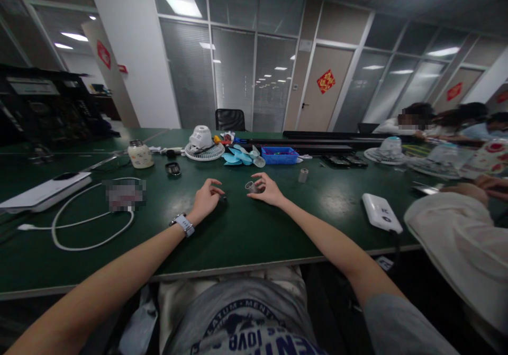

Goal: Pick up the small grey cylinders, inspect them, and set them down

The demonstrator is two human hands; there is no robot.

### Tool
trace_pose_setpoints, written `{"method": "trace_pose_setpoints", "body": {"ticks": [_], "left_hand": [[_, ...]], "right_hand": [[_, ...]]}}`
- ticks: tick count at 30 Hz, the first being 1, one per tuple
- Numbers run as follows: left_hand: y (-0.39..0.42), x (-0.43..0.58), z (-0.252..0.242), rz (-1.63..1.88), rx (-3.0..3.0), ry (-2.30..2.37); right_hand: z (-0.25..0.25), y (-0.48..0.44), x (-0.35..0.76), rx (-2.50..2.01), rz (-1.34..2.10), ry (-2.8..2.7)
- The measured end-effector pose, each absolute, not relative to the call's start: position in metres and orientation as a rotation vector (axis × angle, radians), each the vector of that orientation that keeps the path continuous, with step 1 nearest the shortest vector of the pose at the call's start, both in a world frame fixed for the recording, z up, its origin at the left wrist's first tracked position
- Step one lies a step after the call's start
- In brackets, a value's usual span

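Note:
My right hand [269,190] has its thumb and fingers curved around a small grey metal cylinder [250,187], its round open end showing. To its left, my left hand [206,202] is low over the green table with bent fingers, pinching a small dark piece [223,199] at the fingertips. That piece is too small to make out. A wristwatch with a light strap [184,224] is on my left wrist. A second metal cylinder [303,175] stands upright on the table, to the right of my right hand.
Behind my hands are a blue tray [279,155], light-blue fan blades [239,156], a white fan housing [201,142] and a patterned jar [140,154]. A white cable [71,248] loops at left. At right lie a white power bank [381,213] and a co-worker's sleeve [440,228].

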State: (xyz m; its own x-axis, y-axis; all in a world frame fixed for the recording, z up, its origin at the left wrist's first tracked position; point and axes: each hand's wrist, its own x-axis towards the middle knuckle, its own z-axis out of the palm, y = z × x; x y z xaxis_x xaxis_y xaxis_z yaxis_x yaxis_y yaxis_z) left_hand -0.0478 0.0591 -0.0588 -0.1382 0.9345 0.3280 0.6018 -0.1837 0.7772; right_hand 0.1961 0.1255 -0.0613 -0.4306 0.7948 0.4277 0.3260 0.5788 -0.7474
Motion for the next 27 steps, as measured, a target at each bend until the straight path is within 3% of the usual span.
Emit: {"method": "trace_pose_setpoints", "body": {"ticks": [12,27], "left_hand": [[0.061,-0.049,-0.062,1.264,1.786,1.697],[0.06,-0.047,-0.061,1.257,1.779,1.71]], "right_hand": [[-0.038,0.142,0.23,-0.997,0.202,-2.187],[-0.048,0.184,0.296,-1.332,0.004,-1.853]]}}
